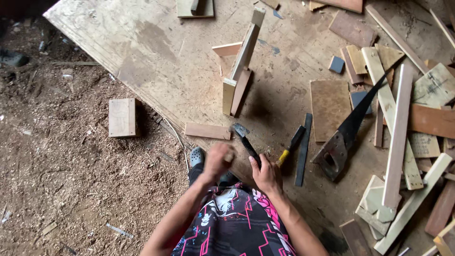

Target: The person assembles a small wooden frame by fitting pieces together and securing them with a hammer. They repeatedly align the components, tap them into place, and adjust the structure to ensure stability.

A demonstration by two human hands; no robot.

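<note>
Hammer (244, 137) at frame centre, handle gripped by right hand (266, 174); left hand (218, 159) fisted just beside (contents hidden).

Woodworking workshop: sawdust floor (57, 180), handsaw (348, 130), timber offcuts (403, 142), plywood sheet (156, 52).

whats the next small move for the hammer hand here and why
Probably swing the hammer forward onto the small strip. The right hand holds its handle, head beside the strip's end, while the left hand, blurred, hovers just short of the strip. Whether it pinches a nail I cannot tell.
</note>
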